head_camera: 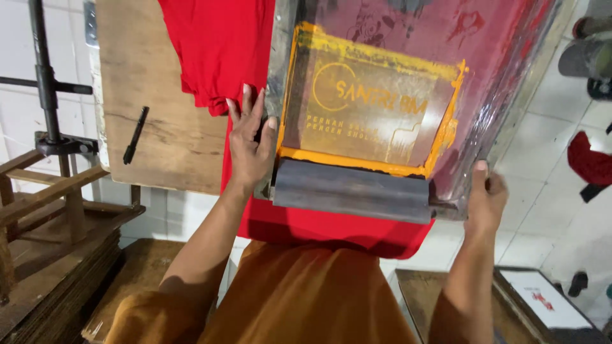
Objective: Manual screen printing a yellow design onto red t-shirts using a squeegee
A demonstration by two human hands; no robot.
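Observation:
A metal-framed printing screen (510,121) lies over a red shirt (217,51) on a wooden board (166,127). Its mesh carries a yellow-orange ink patch (370,105), and a grey squeegee (350,190) rests at the near end. My left hand (250,143) presses flat against the frame's left edge, fingers spread, partly on the red cloth. My right hand (486,197) grips the frame's near right corner, thumb on top. The shirt's hem hangs below the frame, above my orange clothing (306,299).
A black marker (135,135) lies on the wooden board at the left. A black metal stand (48,95) and stacked wooden boards (57,255) are at far left. Another framed screen (542,299) sits at lower right. Red cloth (590,162) lies on the tiled floor.

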